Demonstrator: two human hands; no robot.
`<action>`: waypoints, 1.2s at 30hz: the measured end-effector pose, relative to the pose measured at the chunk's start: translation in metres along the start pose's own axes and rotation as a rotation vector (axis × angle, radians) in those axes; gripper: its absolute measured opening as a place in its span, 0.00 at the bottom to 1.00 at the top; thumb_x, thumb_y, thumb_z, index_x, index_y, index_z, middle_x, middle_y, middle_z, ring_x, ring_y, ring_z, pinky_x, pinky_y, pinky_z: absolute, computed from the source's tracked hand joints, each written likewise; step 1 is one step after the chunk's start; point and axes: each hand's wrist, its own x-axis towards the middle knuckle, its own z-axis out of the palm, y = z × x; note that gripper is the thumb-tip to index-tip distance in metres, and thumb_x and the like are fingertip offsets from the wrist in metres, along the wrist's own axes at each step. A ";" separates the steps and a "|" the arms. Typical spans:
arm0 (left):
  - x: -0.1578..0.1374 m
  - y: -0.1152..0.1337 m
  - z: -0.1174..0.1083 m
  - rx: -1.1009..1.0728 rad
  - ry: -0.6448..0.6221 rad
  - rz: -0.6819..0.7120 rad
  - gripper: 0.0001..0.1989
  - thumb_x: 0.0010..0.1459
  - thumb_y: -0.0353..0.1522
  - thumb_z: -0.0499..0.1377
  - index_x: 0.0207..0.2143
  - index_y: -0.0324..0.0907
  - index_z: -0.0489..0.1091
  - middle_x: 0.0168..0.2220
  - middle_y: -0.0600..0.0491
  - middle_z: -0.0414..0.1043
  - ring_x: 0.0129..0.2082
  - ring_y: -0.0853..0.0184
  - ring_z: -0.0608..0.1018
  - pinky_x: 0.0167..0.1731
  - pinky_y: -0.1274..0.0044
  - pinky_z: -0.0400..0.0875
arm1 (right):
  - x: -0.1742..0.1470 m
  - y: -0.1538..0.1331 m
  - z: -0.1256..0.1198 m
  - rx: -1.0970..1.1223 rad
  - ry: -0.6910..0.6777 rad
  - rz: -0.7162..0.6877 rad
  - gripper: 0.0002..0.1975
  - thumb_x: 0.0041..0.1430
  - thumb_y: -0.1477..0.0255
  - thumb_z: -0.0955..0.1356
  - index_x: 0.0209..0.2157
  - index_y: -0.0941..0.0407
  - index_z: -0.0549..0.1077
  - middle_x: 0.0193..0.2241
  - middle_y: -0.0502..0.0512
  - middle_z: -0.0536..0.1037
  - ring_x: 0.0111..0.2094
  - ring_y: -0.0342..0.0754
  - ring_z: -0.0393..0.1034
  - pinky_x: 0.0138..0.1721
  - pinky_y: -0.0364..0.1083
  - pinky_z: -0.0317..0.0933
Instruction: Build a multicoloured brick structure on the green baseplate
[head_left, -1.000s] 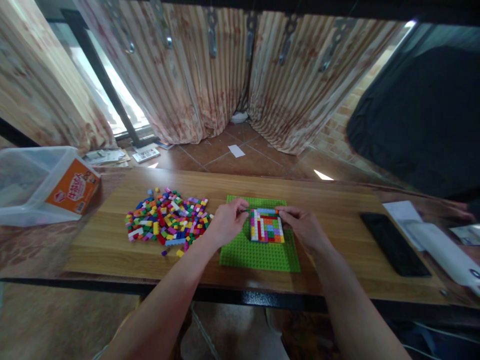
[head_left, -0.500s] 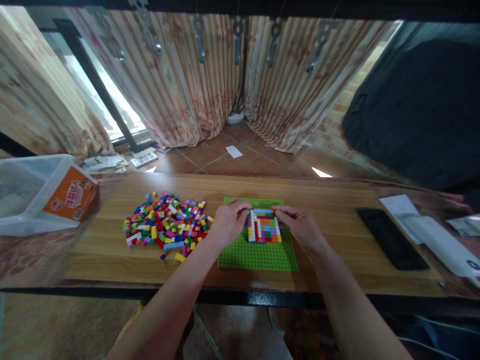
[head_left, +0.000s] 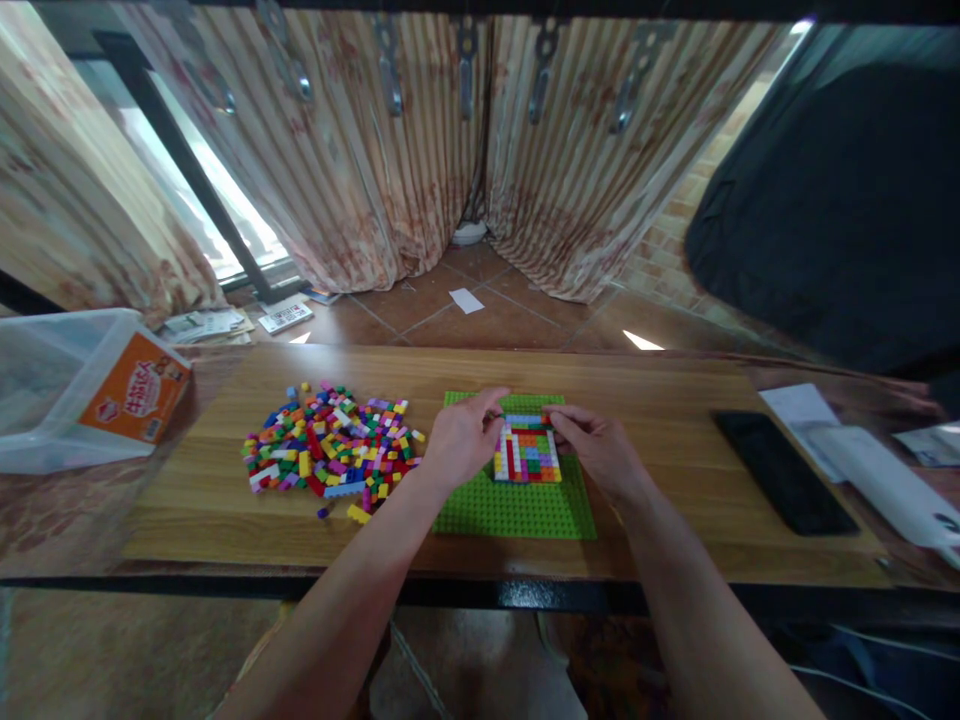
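A square panel of multicoloured toy bricks (head_left: 531,455) sits on a green studded baseplate (head_left: 517,515) on the wooden table. My left hand (head_left: 466,438) is over the panel's upper left corner, its thumb and forefinger apart with no brick visible between them. At the upper right corner, the thumb and forefinger of my right hand (head_left: 596,445) are closed on the panel's edge, by a small reddish brick. The other fingers of that hand are curled and partly hidden. Left of the baseplate lies a loose heap of small coloured bricks (head_left: 330,445).
A clear plastic bin (head_left: 67,440) with an orange label stands at the far left. On the right are a black phone (head_left: 784,475), a white paper (head_left: 799,415) and a white long object (head_left: 885,490). Curtains (head_left: 427,160) hang behind the table (head_left: 660,390).
My left thumb and forefinger have spread apart and risen slightly from the panel's corner. My right hand stays at the upper right corner. The whole view has shifted a little.
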 end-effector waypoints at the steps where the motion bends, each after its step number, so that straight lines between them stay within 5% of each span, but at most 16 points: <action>1: 0.000 0.001 -0.001 -0.004 -0.003 -0.001 0.22 0.60 0.27 0.56 0.57 0.44 0.68 0.41 0.53 0.80 0.40 0.66 0.81 0.46 0.72 0.74 | 0.000 0.000 0.001 -0.005 0.004 -0.002 0.22 0.47 0.56 0.74 0.39 0.57 0.81 0.27 0.53 0.81 0.27 0.44 0.73 0.30 0.44 0.65; 25: 0.013 0.016 -0.010 0.282 -0.166 0.093 0.27 0.58 0.24 0.54 0.61 0.42 0.66 0.38 0.48 0.79 0.41 0.59 0.80 0.46 0.68 0.74 | 0.001 -0.001 0.010 -0.090 0.032 -0.097 0.16 0.47 0.56 0.73 0.30 0.54 0.82 0.34 0.55 0.84 0.36 0.52 0.77 0.41 0.50 0.69; 36: 0.013 0.016 -0.015 0.184 -0.195 0.058 0.29 0.58 0.24 0.54 0.63 0.43 0.64 0.35 0.50 0.80 0.38 0.59 0.80 0.45 0.66 0.74 | 0.001 0.002 0.011 -0.101 0.030 -0.100 0.19 0.46 0.54 0.73 0.31 0.54 0.82 0.33 0.55 0.84 0.35 0.52 0.76 0.39 0.49 0.69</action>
